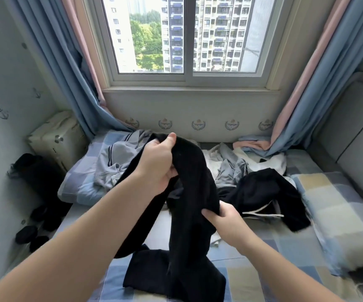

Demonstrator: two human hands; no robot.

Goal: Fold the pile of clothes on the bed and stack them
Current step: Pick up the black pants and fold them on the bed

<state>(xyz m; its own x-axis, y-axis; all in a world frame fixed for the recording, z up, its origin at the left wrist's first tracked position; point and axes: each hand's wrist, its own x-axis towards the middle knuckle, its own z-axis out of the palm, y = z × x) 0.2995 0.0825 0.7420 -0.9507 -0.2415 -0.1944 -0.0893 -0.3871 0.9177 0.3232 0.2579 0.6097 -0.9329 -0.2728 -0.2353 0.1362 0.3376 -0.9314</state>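
Black garment point(189, 182): held up over the bed point(263, 247), long axis far-to-near, lower end pooled on the near sheet.
Left hand point(158, 164): fingers clamped on its far, upper end.
Right hand point(224, 216): fingers pinching its right edge, nearer.
Unfolded pile point(230, 168): beyond, right.

Daylight comes through a sliding window point(184, 35) that looks out on tall apartment blocks point(217, 33) and green trees point(145, 40). A blue left curtain point(51, 62) and right curtain point(333, 83), both lined in pink, hang down to the bed point(274, 243), which has a checked sheet. The pale wall point(198, 107) under the sill carries a row of crests; the left wall point(1, 83) shows small anchors. A padded grey headboard point(350, 131) stands on the right.
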